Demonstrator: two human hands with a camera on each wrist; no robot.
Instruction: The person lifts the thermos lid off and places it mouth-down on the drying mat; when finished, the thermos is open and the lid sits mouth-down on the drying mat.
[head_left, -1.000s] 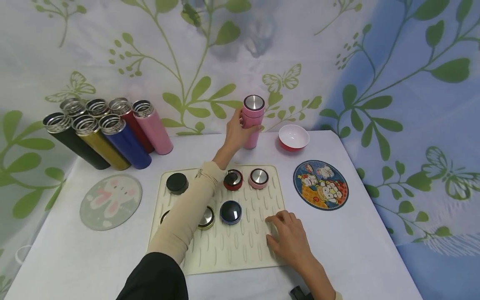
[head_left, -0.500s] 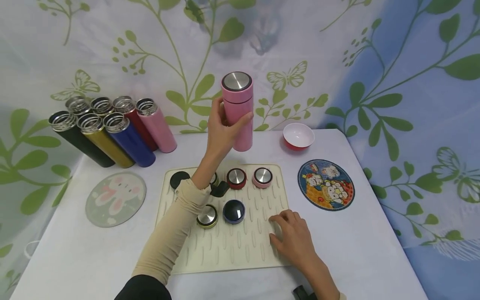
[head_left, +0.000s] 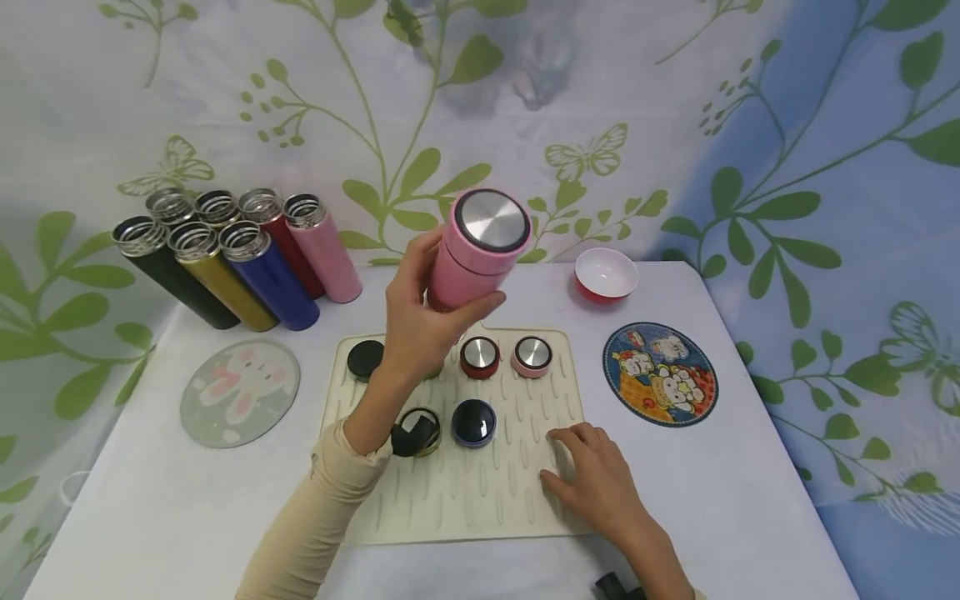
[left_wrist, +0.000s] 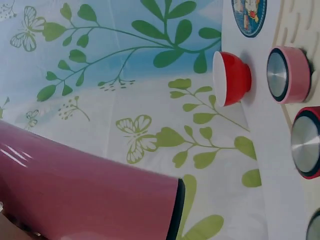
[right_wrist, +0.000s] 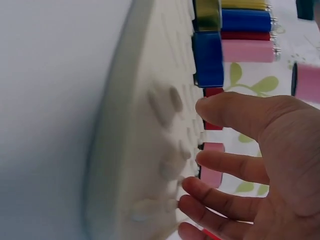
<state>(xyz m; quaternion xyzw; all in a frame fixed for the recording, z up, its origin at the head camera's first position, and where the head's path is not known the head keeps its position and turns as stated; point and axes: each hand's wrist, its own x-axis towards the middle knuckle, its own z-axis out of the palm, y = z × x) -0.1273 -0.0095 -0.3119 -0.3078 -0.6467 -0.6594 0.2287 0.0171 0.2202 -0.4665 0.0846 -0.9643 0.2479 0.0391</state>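
Observation:
My left hand (head_left: pixel 420 329) grips a pink thermos bottle (head_left: pixel 472 258) in the air above the far edge of the cream ridged mat (head_left: pixel 517 500). Its steel-topped lid is on, and it tilts so that the top faces the head camera. In the left wrist view the pink bottle (left_wrist: pixel 100 185) fills the lower left. My right hand (head_left: pixel 596 479) rests at the mat's right side, fingers loosely bent around nothing. Loose lids stand on the mat: black (head_left: pixel 365 360), red (head_left: pixel 480 357), pink (head_left: pixel 532 356), blue (head_left: pixel 474 422) and gold (head_left: pixel 420 431). The left forearm hides part of the mat.
Several lidless thermos bottles (head_left: pixel 251 258) stand grouped at the back left. A grey round rabbit mat (head_left: pixel 240 393) lies on the left, a colourful round cartoon mat (head_left: pixel 660 375) on the right. Behind it is a red bowl (head_left: pixel 606 275), white inside. A patterned curtain hangs behind the table.
My left hand has lifted the pink thermos off the table at the back and brought it nearer, tipping its top toward the head camera. The right hand stays at the mat.

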